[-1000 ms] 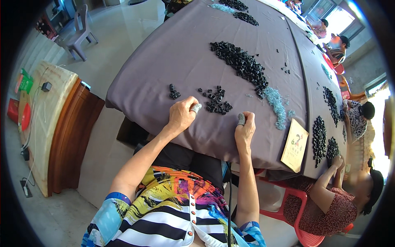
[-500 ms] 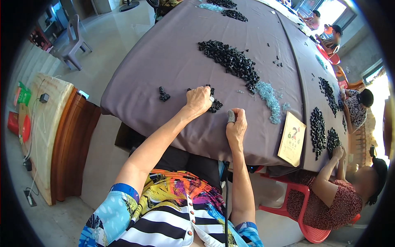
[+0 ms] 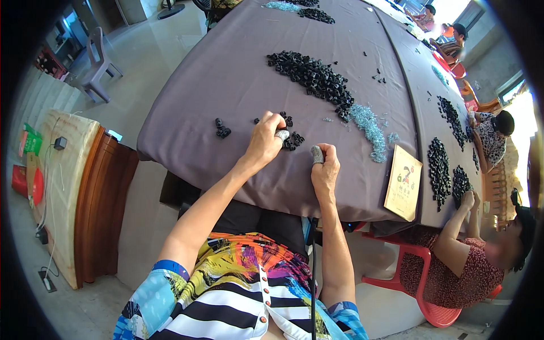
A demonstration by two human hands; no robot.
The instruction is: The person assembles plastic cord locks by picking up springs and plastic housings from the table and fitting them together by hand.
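My left hand point(image 3: 264, 140) is closed, thumb and forefinger pinched together beside a small cluster of black plastic pieces point(image 3: 293, 140). What sits in that pinch, if anything, is too hidden to name. To its right, my right hand point(image 3: 325, 173) is curled shut over the cloth, its contents out of sight. Grey wrapping covers both thumbs. A few assembled-looking black pieces point(image 3: 223, 130) lie left of my left hand. Beyond the hands stretches a big heap of small black plastic pieces point(image 3: 311, 76), with a pile of tiny pale-blue metal springs point(image 3: 369, 131) at its right end.
A brownish-grey cloth covers the long table point(image 3: 192, 113). On its right lies a yellowish booklet point(image 3: 404, 184). A co-worker on a red plastic chair point(image 3: 422, 283) handles black pieces point(image 3: 460, 184) at the right edge. Other people sit farther along. A wooden cabinet point(image 3: 93, 209) stands at left.
My left hand has shifted slightly left and rolled, so its thumb and pinched forefinger show more. My right hand stays closed in nearly the same spot. The whole view has tilted a little.
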